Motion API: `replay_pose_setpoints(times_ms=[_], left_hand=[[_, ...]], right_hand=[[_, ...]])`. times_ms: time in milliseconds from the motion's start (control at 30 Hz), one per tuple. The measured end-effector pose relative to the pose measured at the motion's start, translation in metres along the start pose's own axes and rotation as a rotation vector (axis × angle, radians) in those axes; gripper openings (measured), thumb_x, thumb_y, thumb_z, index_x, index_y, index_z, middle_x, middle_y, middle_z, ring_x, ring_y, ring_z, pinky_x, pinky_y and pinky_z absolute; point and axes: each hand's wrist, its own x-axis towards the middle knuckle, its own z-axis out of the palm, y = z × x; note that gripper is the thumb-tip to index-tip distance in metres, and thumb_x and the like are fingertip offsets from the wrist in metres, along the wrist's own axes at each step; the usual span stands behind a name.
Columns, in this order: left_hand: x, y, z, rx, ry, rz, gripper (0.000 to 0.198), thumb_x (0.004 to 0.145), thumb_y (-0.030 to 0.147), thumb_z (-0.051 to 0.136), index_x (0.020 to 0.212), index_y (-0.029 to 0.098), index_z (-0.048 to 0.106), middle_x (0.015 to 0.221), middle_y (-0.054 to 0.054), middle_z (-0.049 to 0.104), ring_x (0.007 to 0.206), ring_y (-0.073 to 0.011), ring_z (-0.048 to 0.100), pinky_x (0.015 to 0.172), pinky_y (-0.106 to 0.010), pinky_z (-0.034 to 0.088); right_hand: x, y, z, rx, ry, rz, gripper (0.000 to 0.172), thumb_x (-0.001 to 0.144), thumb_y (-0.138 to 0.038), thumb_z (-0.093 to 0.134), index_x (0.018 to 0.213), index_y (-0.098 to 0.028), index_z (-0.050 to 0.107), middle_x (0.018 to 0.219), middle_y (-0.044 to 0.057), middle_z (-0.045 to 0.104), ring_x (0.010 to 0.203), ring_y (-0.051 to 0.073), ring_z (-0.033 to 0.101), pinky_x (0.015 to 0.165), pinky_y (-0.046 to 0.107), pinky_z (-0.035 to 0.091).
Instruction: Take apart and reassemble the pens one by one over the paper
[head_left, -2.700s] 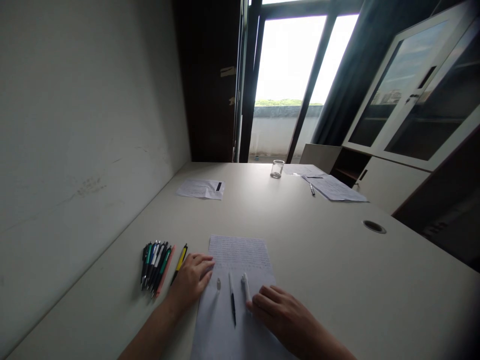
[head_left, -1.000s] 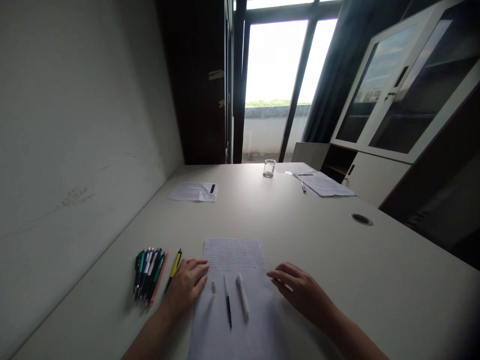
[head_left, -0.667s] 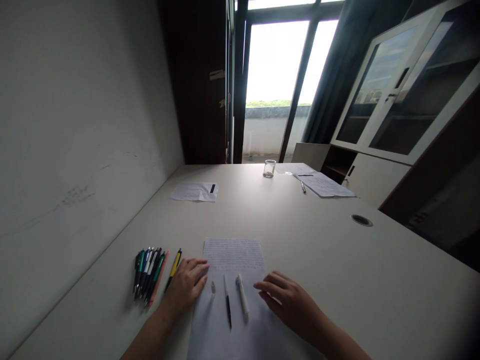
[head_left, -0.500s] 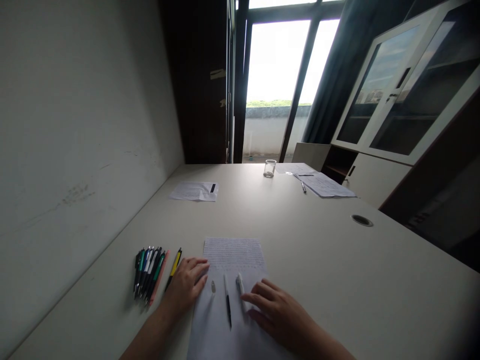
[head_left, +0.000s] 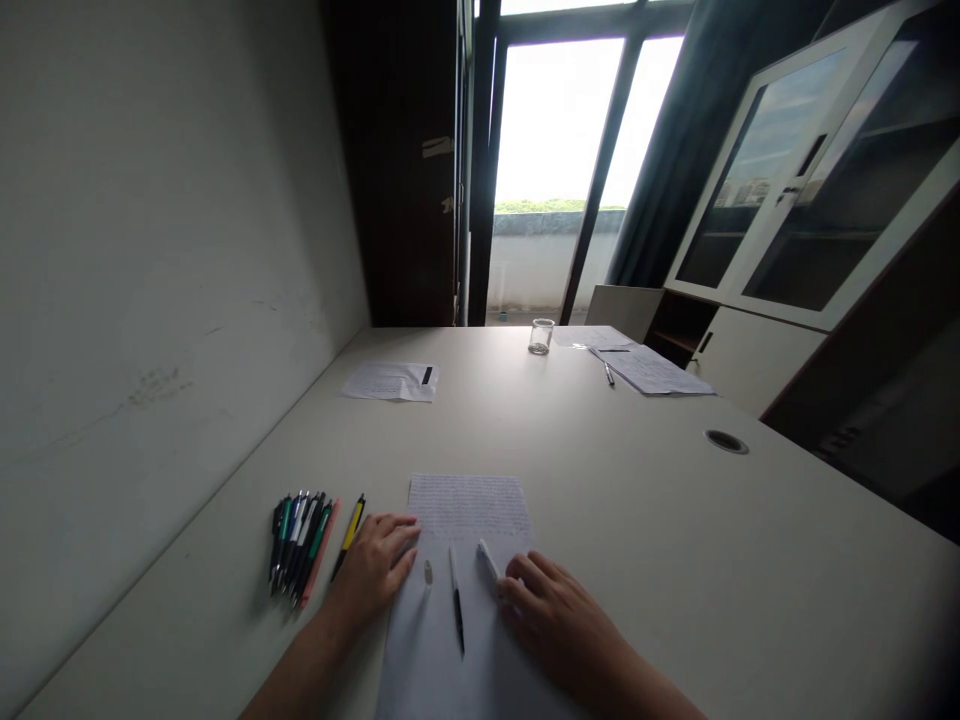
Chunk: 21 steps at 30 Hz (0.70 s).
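A sheet of paper with handwriting on its upper part lies in front of me. My left hand rests open on its left edge, fingers stretched out. My right hand is closed around the lower end of a white pen barrel, whose upper end shows tilted to the left. Between the hands a pen refill with a dark lower half lies on the paper. Left of the refill is a small, pale pen part, too small to make out fully.
Several pens lie side by side on the left, with a yellow pen beside my left hand. Farther back are a glass jar, a crumpled sheet, a paper stack and a silver pen. A cable hole is at the right.
My right hand's fingers have closed on the white pen barrel, and its upper end has turned slightly. My left hand stays in place.
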Motion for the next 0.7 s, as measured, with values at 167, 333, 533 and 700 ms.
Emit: replay_pose_setpoints(times_ms=[167,333,533,700], left_hand=[[0.0007,0.0016,-0.0014,0.003,-0.006,-0.01,0.031,0.089,0.015,0.058,0.117,0.024,0.07,0.122,-0.006,0.067,0.117,-0.0259,0.056,0.102,-0.048,0.048],[0.0013,0.0055,-0.0038,0.001,-0.005,-0.012,0.03,0.089,0.014,0.058,0.115,0.024,0.07,0.122,-0.006,0.067,0.116,-0.0257,0.056,0.102,-0.049,0.048],[0.0011,0.0068,-0.0041,-0.014,0.004,-0.028,0.03,0.089,0.014,0.058,0.115,0.024,0.07,0.122,-0.006,0.067,0.116,-0.0257,0.056,0.102,-0.049,0.047],[0.0014,0.0089,-0.0057,-0.039,0.091,-0.003,0.029,0.091,0.012,0.054,0.112,0.025,0.07,0.119,-0.005,0.067,0.115,-0.0249,0.057,0.101,-0.047,0.048]], right_hand=[[-0.0008,0.0016,0.0007,-0.018,0.027,0.046,0.025,0.088,-0.006,0.054,0.107,-0.022,0.059,0.098,0.006,0.064,0.088,0.023,0.06,0.08,0.035,0.051],[-0.0031,0.0049,0.0037,0.013,0.073,0.08,0.031,0.091,-0.006,0.051,0.118,-0.02,0.055,0.105,0.009,0.065,0.092,0.026,0.061,0.08,0.04,0.054],[-0.0016,0.0044,0.0004,0.145,0.179,0.147,0.024,0.098,-0.01,0.043,0.119,-0.021,0.049,0.103,0.01,0.063,0.09,0.025,0.063,0.077,0.039,0.056],[-0.0013,0.0033,-0.0032,0.174,0.266,0.092,0.017,0.102,-0.013,0.039,0.114,-0.021,0.049,0.1,0.009,0.063,0.082,0.022,0.063,0.071,0.034,0.055]])
